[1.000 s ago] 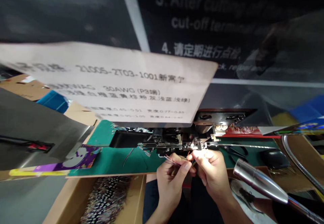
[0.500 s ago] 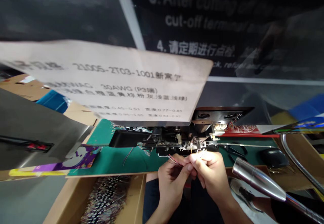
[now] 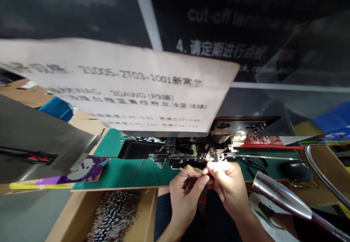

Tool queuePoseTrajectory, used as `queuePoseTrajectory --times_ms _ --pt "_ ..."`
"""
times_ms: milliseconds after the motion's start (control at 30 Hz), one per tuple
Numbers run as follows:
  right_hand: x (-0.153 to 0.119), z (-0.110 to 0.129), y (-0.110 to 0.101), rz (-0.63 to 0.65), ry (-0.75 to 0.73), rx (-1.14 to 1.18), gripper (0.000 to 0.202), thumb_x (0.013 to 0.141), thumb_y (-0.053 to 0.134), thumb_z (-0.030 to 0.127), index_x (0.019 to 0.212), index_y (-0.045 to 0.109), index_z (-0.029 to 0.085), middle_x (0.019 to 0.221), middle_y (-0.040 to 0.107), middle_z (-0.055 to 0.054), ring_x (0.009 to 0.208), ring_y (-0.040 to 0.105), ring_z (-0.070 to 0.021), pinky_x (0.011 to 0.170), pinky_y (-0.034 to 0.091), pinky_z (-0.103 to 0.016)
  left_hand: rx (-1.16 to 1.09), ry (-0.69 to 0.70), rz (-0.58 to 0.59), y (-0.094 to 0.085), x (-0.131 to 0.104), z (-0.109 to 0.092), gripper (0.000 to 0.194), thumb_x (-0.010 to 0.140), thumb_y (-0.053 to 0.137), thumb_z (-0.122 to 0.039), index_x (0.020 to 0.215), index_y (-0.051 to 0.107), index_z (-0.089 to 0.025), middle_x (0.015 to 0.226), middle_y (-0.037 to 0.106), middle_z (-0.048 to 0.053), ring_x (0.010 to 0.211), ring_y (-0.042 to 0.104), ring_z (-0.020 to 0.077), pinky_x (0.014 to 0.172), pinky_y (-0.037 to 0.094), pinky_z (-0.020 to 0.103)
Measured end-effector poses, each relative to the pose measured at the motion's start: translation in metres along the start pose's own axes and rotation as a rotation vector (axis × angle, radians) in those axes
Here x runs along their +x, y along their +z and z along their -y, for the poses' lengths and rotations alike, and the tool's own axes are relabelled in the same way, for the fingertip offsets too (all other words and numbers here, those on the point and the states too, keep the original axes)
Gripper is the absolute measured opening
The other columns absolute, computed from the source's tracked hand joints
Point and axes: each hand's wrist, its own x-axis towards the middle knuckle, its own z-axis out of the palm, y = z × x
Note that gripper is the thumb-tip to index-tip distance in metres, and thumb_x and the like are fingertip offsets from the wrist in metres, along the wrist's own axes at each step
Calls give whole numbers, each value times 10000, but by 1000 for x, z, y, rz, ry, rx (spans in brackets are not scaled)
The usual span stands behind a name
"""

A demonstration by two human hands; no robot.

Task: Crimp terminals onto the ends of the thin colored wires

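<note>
The machine [image 3: 82, 12] fills the upper view, its dark casing close above the work. Beneath it lies the green tabletop [image 3: 112, 178], and below its front edge stands a carton [image 3: 65, 216] of wire bundles [image 3: 112, 216], probably set there to be within easy reach. A paper sheet [image 3: 153, 92] hangs on the casing at reading height, likely so its printed values stay in sight. Under the casing sits the tooling [image 3: 170, 146], its right part brightly lit; the lamp [image 3: 281, 194] points that way from the right, presumably to show up fine work.

The left hand [image 3: 187, 189] and right hand [image 3: 228, 183] meet just in front of the tooling, fingertips together, perhaps to steady each other. The left grip pinches the wires [image 3: 188, 173], whose loose ends stick out past the forefinger, apart from the lit spot. The right grip is pinched too, apparently on the same wires, though glare and fingers hide exactly which strand. Scissors [image 3: 259, 162] lie to the right, near at hand.
</note>
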Motion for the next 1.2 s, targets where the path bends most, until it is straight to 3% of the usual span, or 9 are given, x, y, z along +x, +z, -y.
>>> queuePoseTrajectory --times_ms 400,600,767,867,1000,1200 --pt "0 8 3 -12 -23 -80 559 1022 811 661 806 899 153 401 455 69 360 306 -64 437 292 -237 16 13 -3 -1 -1 0 217 978 887 -313 827 769 -212 725 846 16 630 843 216 593 662 246" --pt "-14 4 -10 1 -55 -158 439 1001 828 594 1079 922 173 483 542 60 375 323 -87 410 237 -230 26 14 -22 -2 -7 0 212 1003 877 -295 838 778 -205 732 832 16 657 806 191 661 642 250" --pt "-40 -11 -28 -99 -109 -226 429 1051 781 534 810 814 181 524 488 53 470 391 -115 489 295 -246 -101 23 -28 2 -17 5 238 1008 883 -303 828 762 -204 718 794 16 692 760 189 724 613 279" --pt "-52 -18 -35 21 -161 -234 349 1049 801 467 854 827 179 593 544 37 532 436 -125 532 329 -251 -208 -22 29 7 -23 6 243 1011 882 -317 847 742 -205 728 782 21 716 742 199 739 607 303" --pt "-62 -17 -38 178 -239 -240 205 1028 834 382 1138 870 213 775 613 18 645 485 -143 589 357 -260 -244 -18 57 16 -31 2 259 997 898 -307 829 726 -211 689 748 3 730 711 187 753 604 291" --pt "-74 -14 -39 250 -233 -223 236 936 943 385 951 775 220 918 592 5 770 495 -171 647 364 -277 -244 -9 103 24 -44 0 241 1007 881 -268 827 730 -218 709 767 8 723 714 188 691 603 273"
